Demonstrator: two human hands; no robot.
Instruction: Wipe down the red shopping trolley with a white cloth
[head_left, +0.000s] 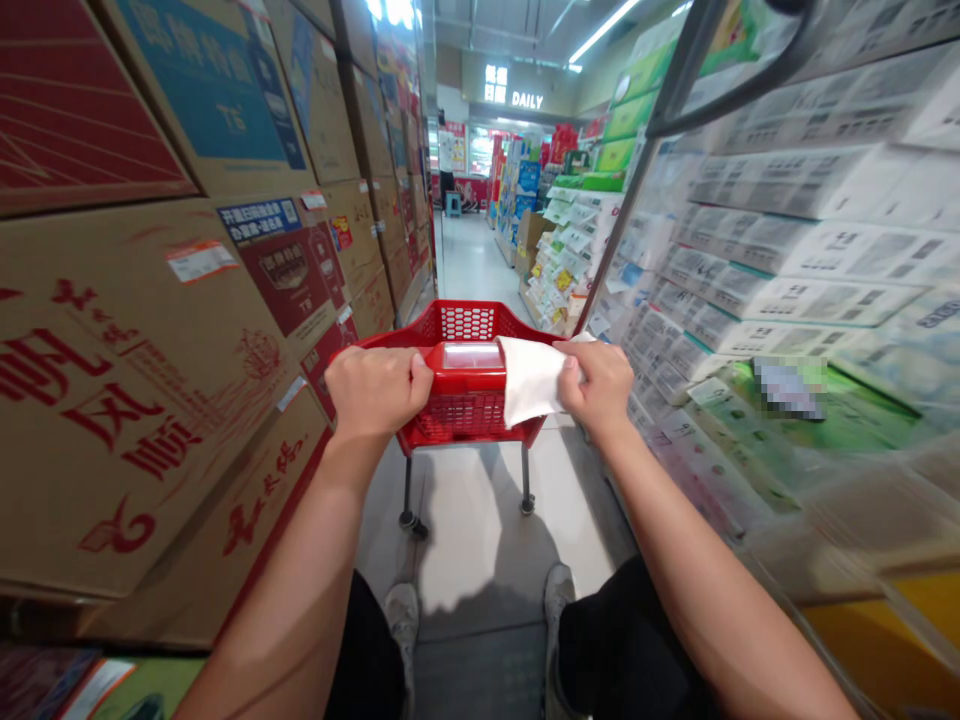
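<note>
A red plastic shopping cart [450, 415] stands straight in front of me, its handle toward me and its grey legs on casters. My left hand [379, 388] is closed around the left part of the cart handle [471, 378]. On the right part, my right hand [598, 382] is closed with a white cloth [529, 380] under its fingers. The cloth drapes over the handle and hangs down on the near side. A clear label panel shows in the handle's middle. Most of the basket's inside is hidden behind the handle.
Stacked cardboard boxes [112, 400] wall the left side closely. To the right, blurred white packs [810, 240] are piled beside a dark metal frame [622, 215]. Pale floor tiles [472, 260] lead forward past shelved goods [517, 190] toward a blue stool [453, 204].
</note>
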